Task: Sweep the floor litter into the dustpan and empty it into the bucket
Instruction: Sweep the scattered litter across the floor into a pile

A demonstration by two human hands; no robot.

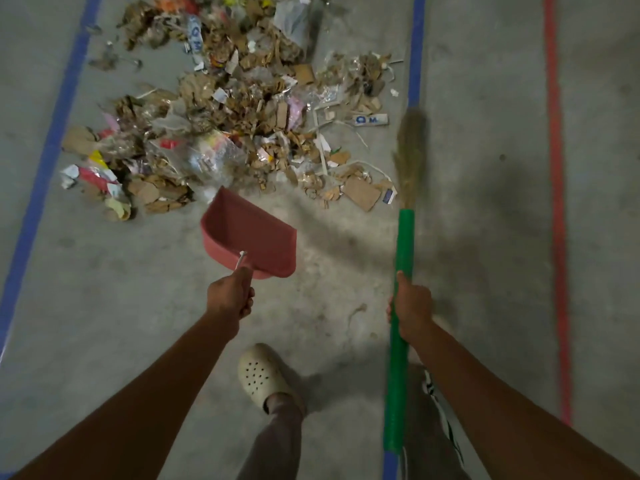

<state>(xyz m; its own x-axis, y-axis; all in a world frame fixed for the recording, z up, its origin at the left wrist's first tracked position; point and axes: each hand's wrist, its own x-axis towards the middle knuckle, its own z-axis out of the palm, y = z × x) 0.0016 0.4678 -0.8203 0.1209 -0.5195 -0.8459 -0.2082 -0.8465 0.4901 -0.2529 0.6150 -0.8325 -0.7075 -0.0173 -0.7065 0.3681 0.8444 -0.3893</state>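
A wide heap of litter (228, 109), torn cardboard, plastic wrap and paper scraps, covers the concrete floor ahead. My left hand (230, 296) grips the handle of a pink dustpan (249, 233), which hangs empty just above the floor with its mouth toward the near edge of the heap. My right hand (412, 306) grips the green handle of a grass broom (405, 244). The broom's straw head points forward, at the right edge of the litter. No bucket is in view.
Blue tape lines (48, 157) run along the floor on the left and right of the heap, with a red line (557, 202) further right. My foot in a cream clog (263, 375) stands on bare concrete between my arms.
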